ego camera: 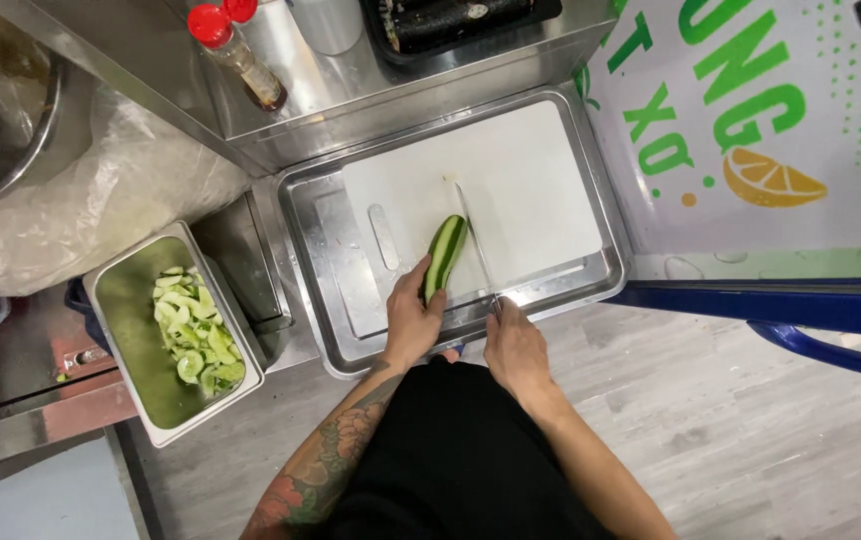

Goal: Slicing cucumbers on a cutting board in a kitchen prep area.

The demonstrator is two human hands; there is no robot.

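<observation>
A partly peeled green cucumber (444,255) lies on a white cutting board (511,190) set inside a steel tray (303,225). My left hand (411,315) holds the cucumber's near end against the board. My right hand (513,345) grips the handle of a knife (476,240). Its thin blade runs away from me along the cucumber's right side, close to it. Whether the blade touches the cucumber is not clear.
A steel pan (126,300) holding several cucumber slices sits to the left. Behind the tray, a steel shelf (351,90) carries a red-capped bottle (236,55) and a black tray of dark rolls (456,20). A plastic-covered bowl (1,110) is at far left; a printed panel (751,120) at right.
</observation>
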